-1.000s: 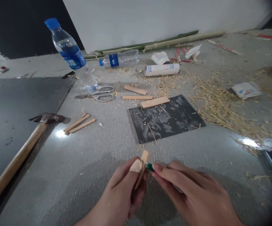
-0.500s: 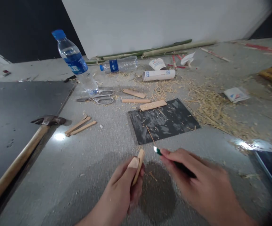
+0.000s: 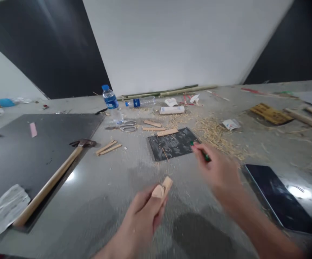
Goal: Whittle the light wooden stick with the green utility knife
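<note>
Head camera: at six o'clock, I have my left hand (image 3: 144, 211) pinching a flat, pale wooden stick (image 3: 168, 182), likely to steady it. At four o'clock, my right hand (image 3: 220, 167) grips a slim green tool (image 3: 206, 157).

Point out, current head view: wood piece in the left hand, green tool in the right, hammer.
Wood piece (image 3: 168, 183): head view, on its bare upper end.
Green tool (image 3: 207, 157): head view, on a visible green part of its body.
Hammer (image 3: 51, 182): head view, on its wooden handle.
</note>
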`<state>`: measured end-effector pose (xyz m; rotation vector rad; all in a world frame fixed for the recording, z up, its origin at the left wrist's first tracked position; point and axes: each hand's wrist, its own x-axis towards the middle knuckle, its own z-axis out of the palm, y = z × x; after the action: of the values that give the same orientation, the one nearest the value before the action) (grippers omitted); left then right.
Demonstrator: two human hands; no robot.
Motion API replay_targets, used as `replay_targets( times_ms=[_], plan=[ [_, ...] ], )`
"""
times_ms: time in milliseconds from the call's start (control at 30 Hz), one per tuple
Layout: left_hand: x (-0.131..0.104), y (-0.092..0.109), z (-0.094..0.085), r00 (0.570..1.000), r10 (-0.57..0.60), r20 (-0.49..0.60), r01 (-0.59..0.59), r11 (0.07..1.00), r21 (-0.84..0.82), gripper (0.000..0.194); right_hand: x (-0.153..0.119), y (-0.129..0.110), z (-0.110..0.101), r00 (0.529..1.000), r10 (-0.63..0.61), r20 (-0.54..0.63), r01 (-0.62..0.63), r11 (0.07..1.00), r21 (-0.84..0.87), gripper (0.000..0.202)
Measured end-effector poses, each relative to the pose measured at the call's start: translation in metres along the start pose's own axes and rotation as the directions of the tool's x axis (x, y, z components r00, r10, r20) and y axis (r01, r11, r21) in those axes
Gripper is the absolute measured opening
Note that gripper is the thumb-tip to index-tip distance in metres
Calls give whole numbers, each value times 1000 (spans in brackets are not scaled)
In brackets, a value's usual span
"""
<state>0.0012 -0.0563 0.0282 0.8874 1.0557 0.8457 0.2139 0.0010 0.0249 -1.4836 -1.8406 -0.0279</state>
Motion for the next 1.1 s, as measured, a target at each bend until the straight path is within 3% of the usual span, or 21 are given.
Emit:
replay_targets(
  times_ms=[133, 300, 500, 733, 933, 1100],
  plan=[
    [-32, -4, 4, 998, 6, 58, -5, 999, -33, 38, -3, -1, -25, 999, -49, -15, 50, 999, 20, 16],
    [-40, -4, 16, 999, 11, 38, -7, 994, -109, 24, -30, -22, -40, 969, -192, 156, 173, 977, 128, 16],
    [-40, -2, 26, 999, 46, 4, -46, 996, -78, 18, -35, -25, -46, 884, -255, 393, 157, 951, 265, 18],
    [-11, -1, 12, 979, 176, -105, -170, 983, 69, 23, -22, -16, -32, 860, -182, 476, 34, 953, 302, 26],
    [16, 10, -13, 942, 323, -91, -278, 904, 324, 29, -9, -6, -16, 874, -152, 462, 39, 969, 245, 23],
    [46, 11, -24, 910, 410, -63, -351, 843, 408, 34, -2, -3, 3, 896, -116, 429, 30, 979, 202, 23]
  ],
)
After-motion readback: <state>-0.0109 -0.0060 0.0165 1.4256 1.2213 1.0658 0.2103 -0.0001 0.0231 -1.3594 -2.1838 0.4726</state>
